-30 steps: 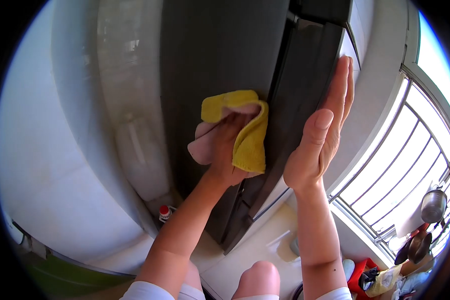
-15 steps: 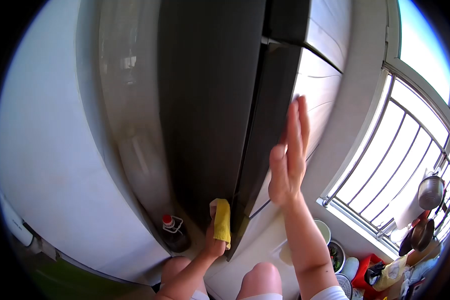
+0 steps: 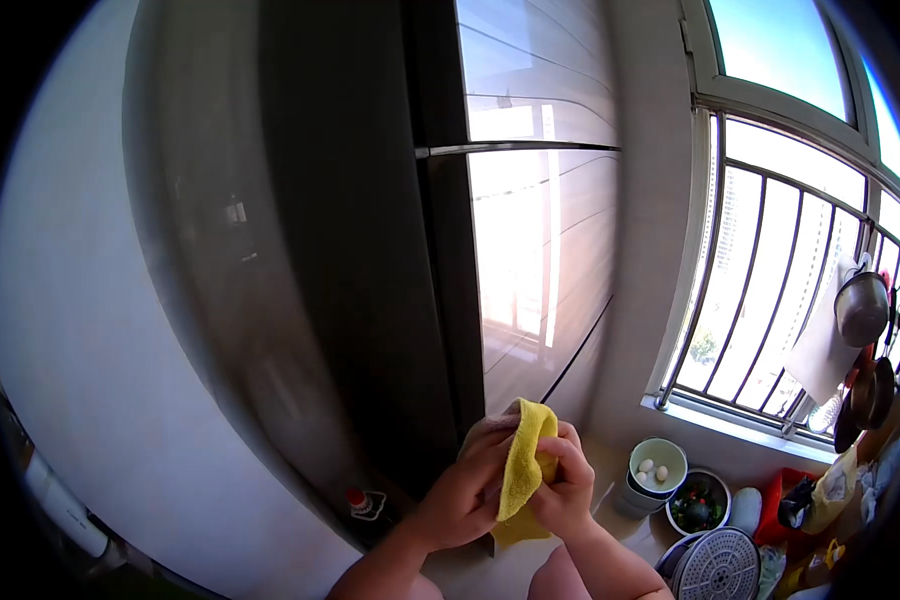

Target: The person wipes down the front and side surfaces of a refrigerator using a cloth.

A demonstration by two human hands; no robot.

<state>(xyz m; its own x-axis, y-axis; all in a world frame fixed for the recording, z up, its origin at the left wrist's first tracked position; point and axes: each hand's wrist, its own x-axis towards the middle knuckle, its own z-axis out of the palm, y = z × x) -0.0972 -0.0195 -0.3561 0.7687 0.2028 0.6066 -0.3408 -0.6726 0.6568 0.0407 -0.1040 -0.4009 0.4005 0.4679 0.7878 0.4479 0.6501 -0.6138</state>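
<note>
A yellow cloth (image 3: 522, 465) is bunched between my two hands, low in front of the refrigerator (image 3: 345, 230). My left hand (image 3: 473, 492) grips it from the left side, and its fingers are partly hidden behind the fabric. On the right edge of the cloth, my right hand (image 3: 568, 487) is closed with the thumb bent over it. Part of the cloth hangs down below both hands. Just beyond them rises the refrigerator's glossy front door (image 3: 530, 250), which reflects the window light.
A red-capped bottle (image 3: 362, 502) stands on the floor at left. On the right are a pail with eggs (image 3: 658, 462), a bowl of vegetables (image 3: 698, 503), a grey perforated lid (image 3: 716, 568) and a red bin (image 3: 785, 505). Pans (image 3: 873, 390) hang by the barred window (image 3: 770, 290).
My right hand has come down from the refrigerator door and taken hold of the cloth. My left hand has moved right and away from the refrigerator's side. The view has turned right.
</note>
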